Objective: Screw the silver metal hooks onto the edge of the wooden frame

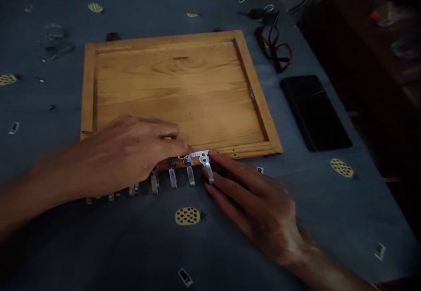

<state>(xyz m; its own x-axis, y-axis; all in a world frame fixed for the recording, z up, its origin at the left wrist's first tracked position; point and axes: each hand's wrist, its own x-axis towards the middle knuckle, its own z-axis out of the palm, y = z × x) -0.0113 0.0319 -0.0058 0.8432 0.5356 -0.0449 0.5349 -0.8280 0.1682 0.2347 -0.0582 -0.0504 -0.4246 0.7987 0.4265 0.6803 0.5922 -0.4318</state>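
Note:
A metal hook rail [188, 161] with several hooks hanging down lies along the near edge of a framed wooden board [174, 89]. My left hand [131, 155] rests over the board's near edge, its fingers curled and touching the rail. Between its thumb and forefinger shows a small yellow bit [166, 138] of something mostly hidden. My right hand [259, 203] grips the rail's right end, with fingertips around the last hook. Small dark holes or marks show in the frame to the right of the rail. The left part of the rail is partly covered by my left hand.
A black phone [317, 113] lies right of the board. Behind it are folded glasses [272, 47] and keys [259, 14]. Small metal bits [40, 79] and a clear crumpled item [57, 41] lie at left on the blue patterned cloth [131, 256]. The table edge drops away at right.

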